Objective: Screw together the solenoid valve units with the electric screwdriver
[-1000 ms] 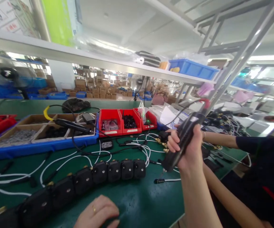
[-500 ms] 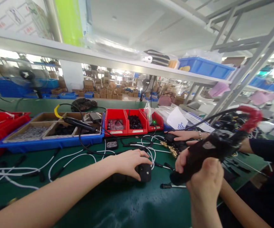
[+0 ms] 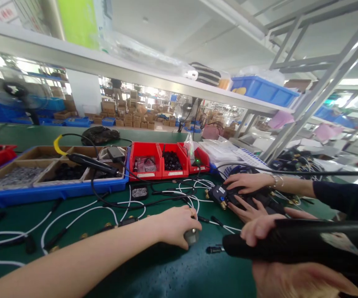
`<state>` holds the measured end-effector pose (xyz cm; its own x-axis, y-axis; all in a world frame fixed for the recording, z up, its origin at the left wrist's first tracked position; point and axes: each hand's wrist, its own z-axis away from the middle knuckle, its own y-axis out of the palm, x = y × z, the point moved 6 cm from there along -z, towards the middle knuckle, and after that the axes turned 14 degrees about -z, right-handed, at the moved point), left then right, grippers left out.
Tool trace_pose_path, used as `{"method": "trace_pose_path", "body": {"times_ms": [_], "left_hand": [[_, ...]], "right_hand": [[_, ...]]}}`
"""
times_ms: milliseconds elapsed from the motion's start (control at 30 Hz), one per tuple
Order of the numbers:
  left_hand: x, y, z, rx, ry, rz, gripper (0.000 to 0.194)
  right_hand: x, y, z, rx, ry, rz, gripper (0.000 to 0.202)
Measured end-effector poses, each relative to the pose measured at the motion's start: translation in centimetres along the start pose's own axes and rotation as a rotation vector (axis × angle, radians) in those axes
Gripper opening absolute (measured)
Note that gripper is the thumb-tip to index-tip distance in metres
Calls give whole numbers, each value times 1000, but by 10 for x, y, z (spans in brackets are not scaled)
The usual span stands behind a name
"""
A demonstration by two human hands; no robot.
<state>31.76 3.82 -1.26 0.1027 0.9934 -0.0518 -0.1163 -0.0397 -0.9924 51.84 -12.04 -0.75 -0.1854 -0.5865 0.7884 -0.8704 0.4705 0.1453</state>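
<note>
Nearest to the camera, the right hand was closed around a black electric screwdriver, held level above the green table. Just left of its tip, the left hand was cupped over a small black part on the table. Beyond the screwdriver, a co-worker's hands lay spread on black parts, and red bins stood farther back.

Bright, even daylight comes from windows across the far background, which are blown out to white. The green table shows a soft sheen and only faint shadows. Wide-angle distortion bends the shelf and frame edges. The near right hand looks blurred, perhaps from motion.
</note>
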Motion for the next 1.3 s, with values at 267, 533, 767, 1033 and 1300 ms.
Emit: {"method": "trace_pose_path", "body": {"times_ms": [267,533,767,1033,1300], "left_hand": [[14,-1,1,9,84,268,71],[30,5,-6,-110,230,437,36],[38,14,-7,-135,259,529,25],[34,13,-7,-176,100,467,30],[35,6,-4,-226,179,566,25]], "right_hand": [[-81,-58,-33,316,166,452,35],[-120,-92,-27,344,323,599,28],[-126,-87,-23,196,434,291,31],[-118,-79,-20,88,530,4,27],[-123,-86,-19,-58,601,-212,38]]}}
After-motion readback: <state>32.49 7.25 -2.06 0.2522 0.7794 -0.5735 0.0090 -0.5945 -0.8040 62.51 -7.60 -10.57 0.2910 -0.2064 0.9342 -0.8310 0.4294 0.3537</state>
